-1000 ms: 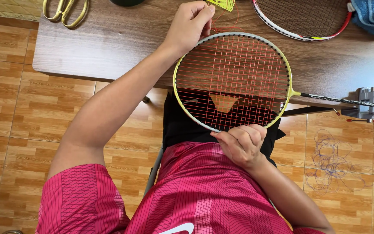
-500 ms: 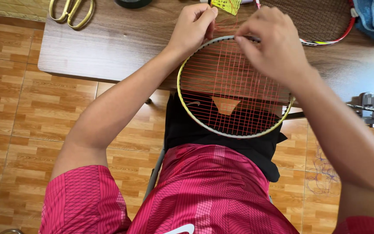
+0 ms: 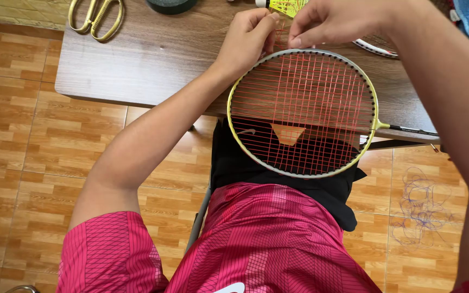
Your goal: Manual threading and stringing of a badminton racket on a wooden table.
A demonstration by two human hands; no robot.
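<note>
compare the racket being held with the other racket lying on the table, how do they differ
The held racket has a yellow-and-white frame and orange-red strings; the second racket shows a white-and-red rim.
The held racket is in full view, its head jutting past the table edge over the lap; the second racket lies flat on the table, mostly hidden by the right hand.
The left hand and right hand pinch the held racket's top rim; neither grips the second one.
Both are badminton rackets.

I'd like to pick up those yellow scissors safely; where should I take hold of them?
Grip the scissors by the looped handles, coming from the near table edge: the loops point toward that edge, lie flat and open, and nothing crowds them. The blades run out of view.
</note>
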